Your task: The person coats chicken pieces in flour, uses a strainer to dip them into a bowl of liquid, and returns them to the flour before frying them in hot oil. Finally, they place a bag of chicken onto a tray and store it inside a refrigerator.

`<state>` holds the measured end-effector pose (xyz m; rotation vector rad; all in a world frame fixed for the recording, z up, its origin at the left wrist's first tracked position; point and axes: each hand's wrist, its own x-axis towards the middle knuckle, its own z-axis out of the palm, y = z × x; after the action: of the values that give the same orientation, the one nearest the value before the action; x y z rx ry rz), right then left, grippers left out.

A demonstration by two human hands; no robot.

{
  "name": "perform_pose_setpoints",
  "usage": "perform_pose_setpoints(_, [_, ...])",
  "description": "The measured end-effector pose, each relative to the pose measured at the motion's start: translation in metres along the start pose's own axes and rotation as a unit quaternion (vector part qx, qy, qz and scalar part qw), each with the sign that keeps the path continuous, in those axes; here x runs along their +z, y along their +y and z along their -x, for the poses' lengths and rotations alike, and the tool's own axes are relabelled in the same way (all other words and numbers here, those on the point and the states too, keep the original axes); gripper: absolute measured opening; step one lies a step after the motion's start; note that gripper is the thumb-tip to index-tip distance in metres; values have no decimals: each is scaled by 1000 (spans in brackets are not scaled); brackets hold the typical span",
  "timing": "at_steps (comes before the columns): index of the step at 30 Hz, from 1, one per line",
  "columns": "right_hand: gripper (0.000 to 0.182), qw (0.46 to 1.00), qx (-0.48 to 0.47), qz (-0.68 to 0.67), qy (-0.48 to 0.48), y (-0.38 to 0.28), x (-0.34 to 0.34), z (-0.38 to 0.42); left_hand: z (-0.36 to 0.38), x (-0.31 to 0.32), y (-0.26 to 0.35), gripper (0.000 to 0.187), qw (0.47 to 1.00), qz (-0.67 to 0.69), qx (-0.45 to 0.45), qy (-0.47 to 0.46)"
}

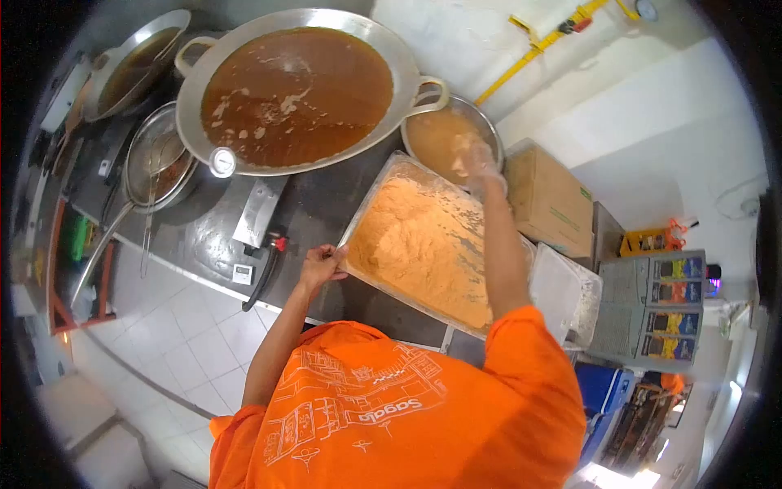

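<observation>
Right, tray (405,300): shallow, rectangular, set at an angle on the bench (318,212), directly in front of the person. Orange powder (407,240) in it looks dry & fine, heaped toward the L side, thin toward the R w/ grey base showing in patches. L hand (323,265): fingers closed on tray's near-L corner. R hand (482,163): at the round metal bowl (489,122) just beyond tray; blurred, can't tell if fingers are wide, narrow or holding sth. Bowl has cloudy orange-brown liquid (432,134). Cardboard box (550,200) R of bowl. Upper L: big two-handled pan (189,130) of brown liquid, w/ dial thermometer (222,162) at its rim; strainer (159,155) beside.
</observation>
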<state>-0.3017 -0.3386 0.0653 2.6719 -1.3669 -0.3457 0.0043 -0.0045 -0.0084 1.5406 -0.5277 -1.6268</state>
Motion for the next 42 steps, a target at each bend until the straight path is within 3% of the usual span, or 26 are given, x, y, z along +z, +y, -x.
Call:
perform_pose_setpoints(1, [35,997,21,59,54,49,51,-44,1,-1,1,34,1000,5,-3,14])
perform_pose_setpoints(3, [25,999,27,25,15,79,93,-69,3,2,3,34,1000,-2,0,18])
perform_pose_setpoints(4, [25,1000,10,20,11,63,91,-72,5,3,3,34,1000,7,10,23])
perform_pose_setpoints(6, [19,991,117,-46,40,39,54,-57,4,3,0,34,999,5,3,40])
perform_pose_setpoints(7, [19,992,109,-47,35,26,43,-48,2,4,0,34,999,-5,2,41])
perform_pose_setpoints(9, [17,959,-90,166,210,-16,27,-18,7,6,6,34,999,2,-4,44])
perform_pose_setpoints(11, [18,994,-34,-30,103,-94,-3,24,10,4,6,34,999,-3,-11,39])
perform_pose_setpoints(12, [20,982,-2,-151,111,-123,29,42,9,4,6,34,999,-7,-3,38])
perform_pose_setpoints(13, [23,976,-107,-162,96,-142,79,49,7,5,6,35,999,-11,9,35])
perform_pose_setpoints(14, [29,982,-105,-137,-69,-179,63,76,8,6,9,34,999,-22,5,36])
perform_pose_setpoints(16, [39,966,-169,-146,-130,-219,37,120,4,4,7,34,999,-25,5,24])
perform_pose_setpoints(17, [39,967,-163,-147,-126,-222,50,135,3,4,6,34,1000,-23,5,19])
perform_pose_setpoints(19, [37,981,-170,-84,50,-227,93,150,2,4,5,33,999,-28,5,19])
perform_pose_setpoints(20, [37,981,-166,-84,56,-223,96,150,3,4,6,33,999,-28,2,22])
perform_pose_setpoints(22, [45,954,-127,-235,-135,-204,99,148,8,4,10,33,999,-40,0,17])
perform_pose_setpoints(23, [45,956,-123,-233,-131,-192,100,148,9,4,12,33,999,-45,-6,15])
perform_pose_setpoints(25, [45,966,-20,-248,-64,-164,102,155,7,3,8,33,999,-35,1,12])
perform_pose_setpoints(29, [48,982,-19,-174,-75,-128,95,161,2,2,2,32,1000,-3,0,8])
perform_pose_setpoints(35, [46,943,-9,-330,34,-161,92,142,9,5,9,30,1000,-18,4,13])
perform_pose_setpoints(37, [34,980,-99,-172,-18,-186,103,122,4,1,3,33,1000,-31,8,2])
perform_pose_setpoints(40, [22,984,-154,-60,-61,-225,87,124,2,-1,-1,37,999,-42,12,-7])
perform_pose_setpoints(42, [20,984,-145,-82,-56,-230,79,129,4,1,3,37,999,-34,16,-2])
